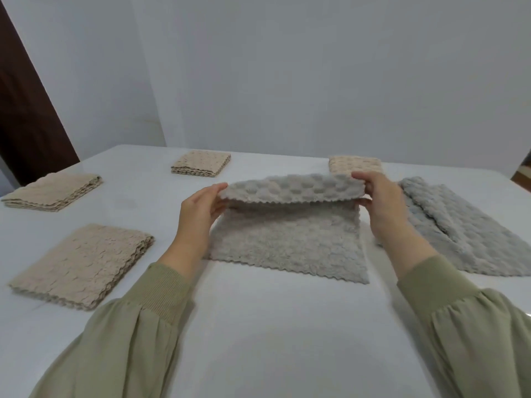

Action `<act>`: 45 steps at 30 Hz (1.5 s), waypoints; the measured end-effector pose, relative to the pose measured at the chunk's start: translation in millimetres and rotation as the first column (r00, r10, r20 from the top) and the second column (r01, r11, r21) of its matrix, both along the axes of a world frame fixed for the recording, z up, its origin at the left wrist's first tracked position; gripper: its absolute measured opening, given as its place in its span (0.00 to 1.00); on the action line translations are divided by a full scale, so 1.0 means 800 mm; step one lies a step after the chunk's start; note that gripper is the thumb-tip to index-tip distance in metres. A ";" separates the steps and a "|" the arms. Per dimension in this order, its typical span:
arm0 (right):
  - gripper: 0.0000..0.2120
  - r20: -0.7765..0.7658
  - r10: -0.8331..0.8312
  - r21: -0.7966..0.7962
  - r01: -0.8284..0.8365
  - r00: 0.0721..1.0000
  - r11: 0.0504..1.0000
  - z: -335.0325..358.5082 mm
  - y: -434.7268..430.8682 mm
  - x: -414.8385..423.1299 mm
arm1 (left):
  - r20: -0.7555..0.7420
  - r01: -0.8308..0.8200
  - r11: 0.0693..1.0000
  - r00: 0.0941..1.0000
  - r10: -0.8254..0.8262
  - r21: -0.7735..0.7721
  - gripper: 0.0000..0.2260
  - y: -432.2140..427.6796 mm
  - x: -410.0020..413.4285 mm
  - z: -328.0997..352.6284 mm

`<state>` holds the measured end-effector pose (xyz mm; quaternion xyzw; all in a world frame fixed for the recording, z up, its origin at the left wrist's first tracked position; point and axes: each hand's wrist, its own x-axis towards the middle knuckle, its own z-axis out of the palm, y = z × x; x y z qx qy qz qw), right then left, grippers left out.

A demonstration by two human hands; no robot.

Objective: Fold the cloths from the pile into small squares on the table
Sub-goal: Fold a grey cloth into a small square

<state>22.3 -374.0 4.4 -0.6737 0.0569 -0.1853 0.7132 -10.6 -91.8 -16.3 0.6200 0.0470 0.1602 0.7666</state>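
Pinching the far edge of the grey cloth (287, 242), the left hand (201, 209) and the right hand (383, 196) are each clamping on one end of that edge and are standing well apart, with the raised edge stretching between them. The near half of the cloth is lying flat on the tabletop (258, 326), between and just in front of the hands. The far half is arching up and curling toward the person, so the first fold is judged to be in progress. Several faults are possible from here. If one hand is travelling ahead of the other, the lifted edge is likely to land askew on the near edge, and each later fold is then inheriting that error, giving a lopsided square. If either pinch is loosening, the plush fabric is likely to drop and bunch. The near half is lying unweighted, so a pull toward the person is risking dragging it across the smooth surface. The pile of grey cloths (465, 234) is lying just outside the right hand, near enough for a sleeve to catch it. Beige folded stacks (83, 262) are sitting well outside the left hand and beyond both hands.
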 end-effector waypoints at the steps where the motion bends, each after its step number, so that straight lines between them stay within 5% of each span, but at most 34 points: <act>1: 0.09 -0.005 -0.051 -0.107 0.050 0.999 0.993 -0.012 0.002 -0.006 | -0.059 -0.023 0.999 0.998 0.024 0.027 0.06 -0.001 -0.002 -0.004; 4: 0.08 0.007 -0.145 -0.278 0.141 0.989 0.950 -0.044 0.007 -0.024 | -0.190 -0.047 0.985 0.979 0.079 0.165 0.03 0.005 -0.008 -0.018; 9: 0.07 0.128 -0.191 -0.302 0.221 0.973 0.927 -0.043 0.007 -0.057 | -0.175 -0.085 0.952 0.974 0.141 0.294 0.08 0.014 -0.023 -0.014; 12: 0.08 0.109 -0.189 -0.394 0.218 0.976 0.893 -0.050 0.010 -0.084 | -0.162 -0.072 0.857 0.971 0.178 0.510 0.07 0.018 -0.034 -0.018; 14: 0.07 0.007 -0.122 -0.579 0.104 0.992 0.809 -0.055 0.009 -0.095 | -0.180 -0.016 0.737 0.966 0.186 0.676 0.07 0.020 -0.039 -0.022; 18: 0.07 -0.120 -0.025 -0.888 -0.097 0.992 0.449 -0.068 0.010 -0.107 | -0.170 0.038 0.569 0.968 0.182 0.822 0.08 0.017 -0.050 -0.028; 22: 0.09 -0.064 -0.052 -0.935 -0.042 0.997 0.351 -0.065 0.002 -0.097 | -0.176 0.072 0.556 0.975 0.136 0.828 0.08 0.009 -0.060 -0.026; 25: 0.10 -0.048 -0.060 -0.910 -0.019 0.997 0.414 -0.065 -0.005 -0.091 | -0.177 0.070 0.632 0.979 0.107 0.772 0.08 0.003 -0.065 -0.023; 29: 0.09 -0.034 -0.113 -0.740 0.051 0.993 0.671 -0.060 -0.012 -0.098 | -0.127 -0.004 0.688 0.982 0.140 0.726 0.08 0.005 -0.071 -0.024; 31: 0.10 -0.033 -0.140 -0.689 0.079 0.990 0.721 -0.059 -0.013 -0.102 | -0.110 -0.022 0.700 0.984 0.143 0.714 0.08 0.007 -0.074 -0.023; 40: 0.11 -0.082 -0.149 -0.655 0.059 0.985 0.753 -0.058 -0.016 -0.104 | -0.166 0.064 0.669 0.982 0.089 0.741 0.06 0.013 -0.078 -0.026; 45: 0.09 -0.124 -0.150 -0.734 0.011 0.981 0.679 -0.062 -0.018 -0.105 | -0.169 0.088 0.601 0.982 0.080 0.794 0.05 0.013 -0.079 -0.028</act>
